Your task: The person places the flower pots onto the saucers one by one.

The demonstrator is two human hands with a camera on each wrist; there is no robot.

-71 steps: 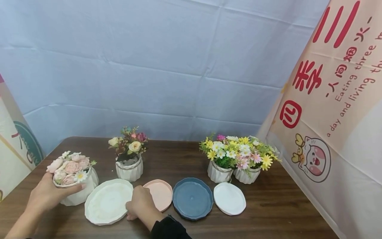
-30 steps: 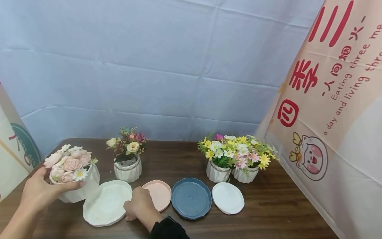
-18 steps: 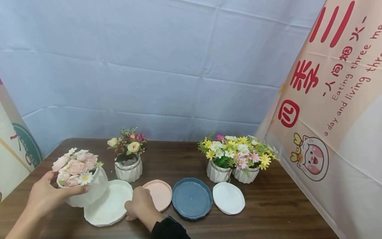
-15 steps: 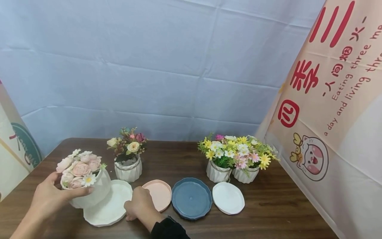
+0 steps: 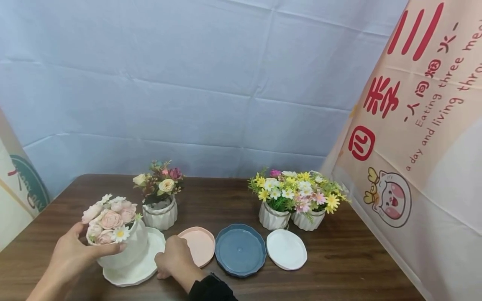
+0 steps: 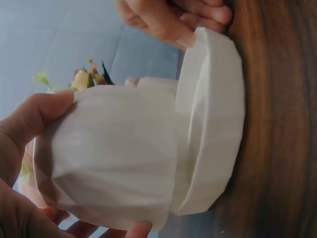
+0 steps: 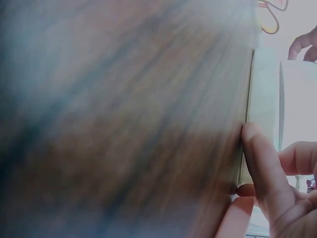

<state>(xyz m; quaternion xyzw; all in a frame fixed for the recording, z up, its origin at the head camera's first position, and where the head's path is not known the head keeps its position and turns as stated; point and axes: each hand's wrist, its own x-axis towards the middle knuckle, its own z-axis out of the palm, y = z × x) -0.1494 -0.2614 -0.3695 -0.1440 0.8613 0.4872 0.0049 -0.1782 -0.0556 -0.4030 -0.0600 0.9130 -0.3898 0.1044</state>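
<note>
My left hand (image 5: 96, 246) grips a ribbed white pot (image 5: 126, 253) of pink fabric roses (image 5: 109, 217), thumb in front and fingers behind. The pot sits in the middle of a large white saucer (image 5: 144, 267); whether its base rests on the saucer I cannot tell. In the left wrist view the pot (image 6: 109, 158) meets the saucer (image 6: 213, 124). My right hand (image 5: 165, 267) holds the saucer's right rim with curled fingers (image 6: 173, 22). In the right wrist view one fingertip (image 7: 252, 148) lies along the saucer's edge (image 7: 260, 99).
On the brown table (image 5: 357, 259), right of my hands, a pink saucer (image 5: 199, 244), a blue saucer (image 5: 240, 250) and a small white saucer (image 5: 286, 249) lie in a row. Behind stand a pot of mixed roses (image 5: 160, 211) and two daisy pots (image 5: 290, 209). Banners flank both sides.
My left hand has carried the pink-rose pot from the table's left side rightward onto the large white saucer. My right hand has stayed on the saucer's rim.
</note>
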